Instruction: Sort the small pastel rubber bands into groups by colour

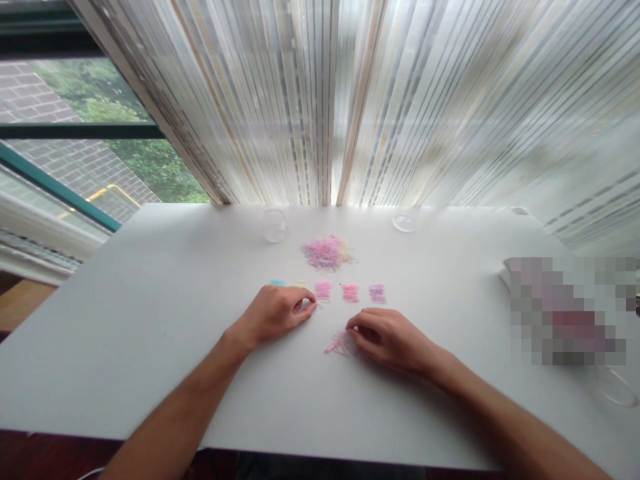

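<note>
My left hand [280, 310] is closed in a pinch, with a thin pale-yellow piece [321, 305] at its fingertips. Beside it lies a row of small sorted bundles: blue [277, 283], pale yellow [299, 285], light pink [323, 291], coral pink [351, 293] and purple [377, 293]. My right hand [387, 337] has thumb and forefinger together at the edge of a small loose pile of thin pink pieces [339, 343]; whatever is between those fingertips is too small to make out. Beyond the row lies a larger mixed heap of thin pastel pieces [326, 253].
On the white table [165, 333] stand a clear round container [275, 227] at the back and a clear lid [405, 223] to its right. A blurred-out object [565, 313] sits at the right. Striped curtains [320, 100] hang behind the table's far edge.
</note>
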A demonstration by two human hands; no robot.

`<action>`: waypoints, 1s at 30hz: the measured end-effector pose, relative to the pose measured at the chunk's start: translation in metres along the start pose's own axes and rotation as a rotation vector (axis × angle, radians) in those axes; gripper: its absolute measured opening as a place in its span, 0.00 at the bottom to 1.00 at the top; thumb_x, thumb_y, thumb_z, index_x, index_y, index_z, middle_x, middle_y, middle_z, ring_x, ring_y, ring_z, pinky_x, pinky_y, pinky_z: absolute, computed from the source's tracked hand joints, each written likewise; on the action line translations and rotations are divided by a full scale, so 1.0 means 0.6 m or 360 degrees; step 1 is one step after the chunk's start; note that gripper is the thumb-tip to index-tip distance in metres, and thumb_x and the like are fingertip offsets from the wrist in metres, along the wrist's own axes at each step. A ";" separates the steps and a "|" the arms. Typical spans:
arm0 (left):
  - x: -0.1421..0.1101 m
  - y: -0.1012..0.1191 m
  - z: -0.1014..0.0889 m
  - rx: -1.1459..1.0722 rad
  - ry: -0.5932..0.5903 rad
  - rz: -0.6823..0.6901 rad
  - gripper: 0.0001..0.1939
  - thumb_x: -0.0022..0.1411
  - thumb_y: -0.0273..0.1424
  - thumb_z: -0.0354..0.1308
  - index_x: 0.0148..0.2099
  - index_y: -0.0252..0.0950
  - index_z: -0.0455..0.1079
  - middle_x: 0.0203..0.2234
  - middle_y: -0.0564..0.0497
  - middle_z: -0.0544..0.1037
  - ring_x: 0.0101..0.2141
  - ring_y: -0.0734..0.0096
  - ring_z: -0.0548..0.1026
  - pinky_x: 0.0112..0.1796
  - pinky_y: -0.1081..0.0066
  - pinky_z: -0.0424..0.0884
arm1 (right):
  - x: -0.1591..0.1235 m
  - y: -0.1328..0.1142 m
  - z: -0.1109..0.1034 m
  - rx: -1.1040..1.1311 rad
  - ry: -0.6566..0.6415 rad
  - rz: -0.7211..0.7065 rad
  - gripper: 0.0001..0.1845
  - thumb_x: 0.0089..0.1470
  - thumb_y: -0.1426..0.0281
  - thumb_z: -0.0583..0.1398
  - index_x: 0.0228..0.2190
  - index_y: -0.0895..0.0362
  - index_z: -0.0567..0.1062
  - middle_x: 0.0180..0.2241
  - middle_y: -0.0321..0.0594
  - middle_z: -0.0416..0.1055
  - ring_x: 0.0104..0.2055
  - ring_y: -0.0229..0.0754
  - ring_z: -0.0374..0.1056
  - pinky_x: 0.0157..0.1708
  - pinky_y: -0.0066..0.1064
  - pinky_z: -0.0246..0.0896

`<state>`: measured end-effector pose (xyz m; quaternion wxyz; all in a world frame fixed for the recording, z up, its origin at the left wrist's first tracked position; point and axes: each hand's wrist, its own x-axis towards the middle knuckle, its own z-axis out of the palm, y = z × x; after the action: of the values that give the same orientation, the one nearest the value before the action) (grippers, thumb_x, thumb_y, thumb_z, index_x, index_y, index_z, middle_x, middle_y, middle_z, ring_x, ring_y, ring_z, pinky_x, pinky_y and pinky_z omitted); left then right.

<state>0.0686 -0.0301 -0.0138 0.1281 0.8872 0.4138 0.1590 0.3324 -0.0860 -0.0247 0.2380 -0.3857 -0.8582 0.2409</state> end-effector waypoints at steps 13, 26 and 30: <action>0.001 0.001 -0.006 -0.0029 -0.0101 -0.0081 0.08 0.62 0.30 0.58 0.39 0.38 0.79 0.20 0.56 0.74 0.20 0.76 0.68 0.28 0.75 0.58 | 0.000 0.000 0.000 0.0016 0.0011 -0.0005 0.08 0.60 0.74 0.56 0.36 0.57 0.76 0.27 0.38 0.72 0.27 0.38 0.64 0.30 0.28 0.57; -0.010 -0.045 -0.047 -0.0048 -0.0002 -0.0298 0.10 0.61 0.34 0.57 0.36 0.36 0.78 0.17 0.58 0.69 0.19 0.78 0.64 0.27 0.77 0.57 | 0.002 -0.001 -0.001 0.0019 0.0001 -0.0008 0.09 0.61 0.73 0.55 0.35 0.57 0.77 0.27 0.38 0.72 0.27 0.38 0.64 0.30 0.28 0.57; -0.009 -0.040 -0.047 -0.0021 -0.0093 -0.0299 0.10 0.60 0.34 0.56 0.34 0.36 0.78 0.17 0.57 0.69 0.19 0.77 0.65 0.26 0.76 0.57 | 0.003 -0.002 -0.002 0.0020 -0.0003 -0.0010 0.10 0.61 0.73 0.55 0.35 0.57 0.77 0.27 0.38 0.71 0.27 0.38 0.64 0.30 0.28 0.57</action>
<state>0.0380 -0.0166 0.0025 0.1603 0.8478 0.4903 0.1230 0.3317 -0.0850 -0.0228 0.2403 -0.3813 -0.8582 0.2458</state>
